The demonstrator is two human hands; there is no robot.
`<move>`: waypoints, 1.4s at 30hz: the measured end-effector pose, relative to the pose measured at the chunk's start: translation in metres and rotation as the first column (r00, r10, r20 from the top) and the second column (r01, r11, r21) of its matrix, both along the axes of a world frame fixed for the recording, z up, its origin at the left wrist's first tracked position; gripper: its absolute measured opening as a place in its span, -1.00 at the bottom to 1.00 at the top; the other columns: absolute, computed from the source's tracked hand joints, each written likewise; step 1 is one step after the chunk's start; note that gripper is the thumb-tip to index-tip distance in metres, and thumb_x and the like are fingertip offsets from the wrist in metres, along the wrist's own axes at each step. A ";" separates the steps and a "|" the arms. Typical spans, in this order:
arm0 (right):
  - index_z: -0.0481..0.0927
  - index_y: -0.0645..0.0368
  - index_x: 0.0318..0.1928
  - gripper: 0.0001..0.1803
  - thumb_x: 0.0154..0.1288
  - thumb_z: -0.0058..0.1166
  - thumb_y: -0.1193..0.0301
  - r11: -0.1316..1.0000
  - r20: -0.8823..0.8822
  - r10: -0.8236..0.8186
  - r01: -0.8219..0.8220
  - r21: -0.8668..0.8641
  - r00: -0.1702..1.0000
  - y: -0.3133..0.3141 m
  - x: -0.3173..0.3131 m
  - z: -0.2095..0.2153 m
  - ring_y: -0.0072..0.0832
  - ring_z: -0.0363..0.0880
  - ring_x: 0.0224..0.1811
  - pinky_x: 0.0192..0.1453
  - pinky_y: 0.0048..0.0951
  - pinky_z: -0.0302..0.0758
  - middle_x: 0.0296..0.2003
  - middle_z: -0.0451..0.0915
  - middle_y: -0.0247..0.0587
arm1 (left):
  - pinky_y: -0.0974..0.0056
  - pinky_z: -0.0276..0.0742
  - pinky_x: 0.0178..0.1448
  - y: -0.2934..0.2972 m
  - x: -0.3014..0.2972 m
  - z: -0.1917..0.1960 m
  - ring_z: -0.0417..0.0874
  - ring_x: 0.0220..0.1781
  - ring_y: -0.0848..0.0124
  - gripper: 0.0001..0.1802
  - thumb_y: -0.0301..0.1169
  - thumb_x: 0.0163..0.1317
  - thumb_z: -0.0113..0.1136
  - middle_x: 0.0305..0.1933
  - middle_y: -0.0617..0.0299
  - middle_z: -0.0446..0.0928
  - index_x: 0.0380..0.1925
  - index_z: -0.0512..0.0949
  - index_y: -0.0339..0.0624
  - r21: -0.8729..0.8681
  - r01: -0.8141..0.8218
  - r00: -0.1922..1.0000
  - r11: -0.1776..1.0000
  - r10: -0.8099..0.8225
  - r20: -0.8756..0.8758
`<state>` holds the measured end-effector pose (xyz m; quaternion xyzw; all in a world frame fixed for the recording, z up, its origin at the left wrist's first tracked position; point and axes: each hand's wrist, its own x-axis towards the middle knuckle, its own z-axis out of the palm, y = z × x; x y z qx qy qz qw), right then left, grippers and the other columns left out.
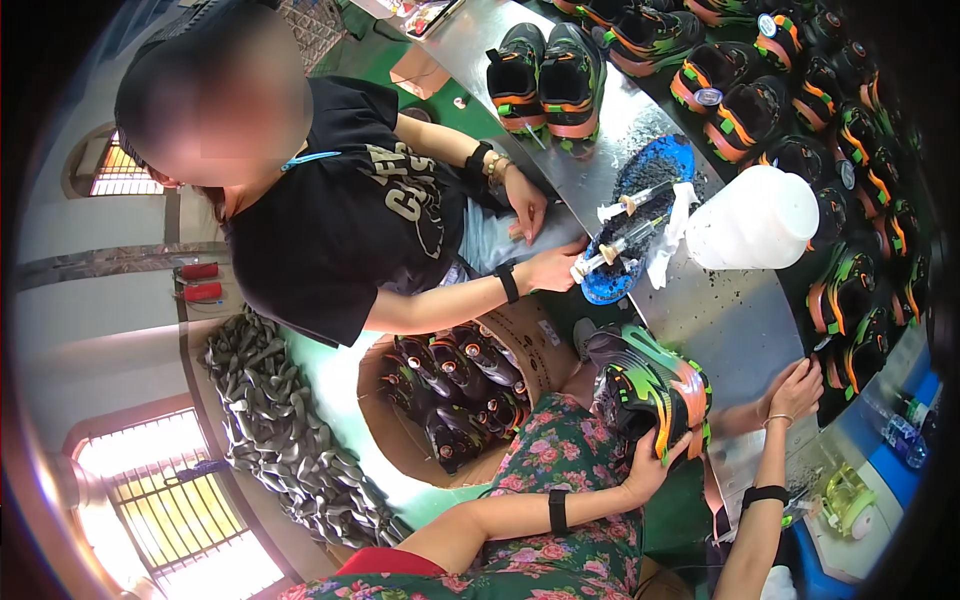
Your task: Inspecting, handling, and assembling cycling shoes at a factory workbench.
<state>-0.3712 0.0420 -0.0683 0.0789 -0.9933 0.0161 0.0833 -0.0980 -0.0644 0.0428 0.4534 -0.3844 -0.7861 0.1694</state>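
Observation:
My left hand (655,462) is closed round the end of a black, green and orange sports shoe (655,385), which is tilted above my lap beside the table edge. My right hand (795,390) rests over the metal table (735,335), fingers curled together near the shoes at the table's right side. Whatever those fingers hold, if anything, is too small to make out. Across from me, a co-worker's hand (555,268) touches the end of a syringe (620,245) lying on a blue sole-shaped pad (665,160) strewn with black crumbs.
A white plastic tub (755,220) stands beside a crumpled white tissue (672,235). A pair of shoes (545,80) is at the table's far end; rows of similar shoes (750,115) fill the right. Below are a carton (530,350) of shoes and a grey heap (285,420).

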 end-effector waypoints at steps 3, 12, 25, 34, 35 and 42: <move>0.49 -0.09 0.19 -0.50 0.50 -0.32 -0.05 1.000 -0.004 -0.014 0.014 0.023 1.000 0.000 0.000 0.000 -0.19 0.47 0.10 0.04 0.03 0.34 0.06 0.56 -0.28 | 0.38 0.41 0.19 -0.003 -0.003 0.006 0.54 0.01 0.53 -0.66 -0.42 0.32 0.27 -0.04 0.27 0.60 0.02 0.51 -0.36 0.068 -0.030 1.000 0.997 0.030 0.001; 0.51 -0.07 0.17 -0.50 0.51 -0.32 -0.04 1.000 -0.007 0.009 -0.009 -0.002 1.000 0.003 0.000 -0.003 -0.18 0.48 0.08 0.02 0.03 0.34 0.05 0.56 -0.27 | 0.38 0.41 0.17 -0.001 -0.006 0.011 0.55 0.00 0.55 -0.67 -0.43 0.31 0.27 -0.05 0.28 0.60 0.01 0.52 -0.36 0.117 -0.074 0.997 0.990 0.076 -0.009; 0.53 -0.12 0.15 -0.53 0.51 -0.32 -0.02 0.998 -0.025 0.047 -0.048 -0.036 0.999 0.002 0.000 -0.001 -0.19 0.48 0.08 0.02 0.00 0.33 0.03 0.57 -0.30 | 0.39 0.43 0.13 0.001 -0.010 0.012 0.56 -0.03 0.55 -0.69 -0.44 0.31 0.28 -0.06 0.29 0.61 0.00 0.53 -0.35 0.116 -0.095 0.995 0.989 0.094 0.022; 0.54 -0.15 0.13 -0.55 0.52 -0.33 -0.02 1.000 0.003 0.027 -0.026 -0.013 1.000 0.001 0.002 0.003 -0.21 0.49 0.06 0.02 -0.02 0.34 0.02 0.57 -0.34 | 0.38 0.46 0.14 0.002 -0.019 0.021 0.58 0.00 0.57 -0.66 -0.40 0.33 0.26 -0.01 0.30 0.62 0.04 0.54 -0.33 0.179 -0.179 0.984 0.968 0.177 0.027; 0.54 -0.15 0.13 -0.55 0.52 -0.33 -0.02 1.000 0.003 0.027 -0.027 -0.013 1.000 0.001 0.002 0.004 -0.21 0.49 0.06 0.01 -0.02 0.33 0.02 0.57 -0.34 | 0.38 0.46 0.14 0.002 -0.019 0.021 0.58 0.01 0.56 -0.66 -0.40 0.33 0.26 0.00 0.30 0.62 0.04 0.54 -0.33 0.187 -0.172 0.985 0.967 0.166 0.045; 0.54 -0.15 0.13 -0.54 0.52 -0.34 -0.02 1.000 0.004 0.027 -0.027 -0.001 1.000 0.002 0.000 0.003 -0.24 0.49 0.06 0.00 -0.02 0.33 0.03 0.57 -0.37 | 0.38 0.46 0.15 0.002 -0.019 0.019 0.58 0.02 0.56 -0.66 -0.40 0.33 0.26 0.01 0.30 0.62 0.05 0.54 -0.32 0.192 -0.164 0.986 0.968 0.159 0.040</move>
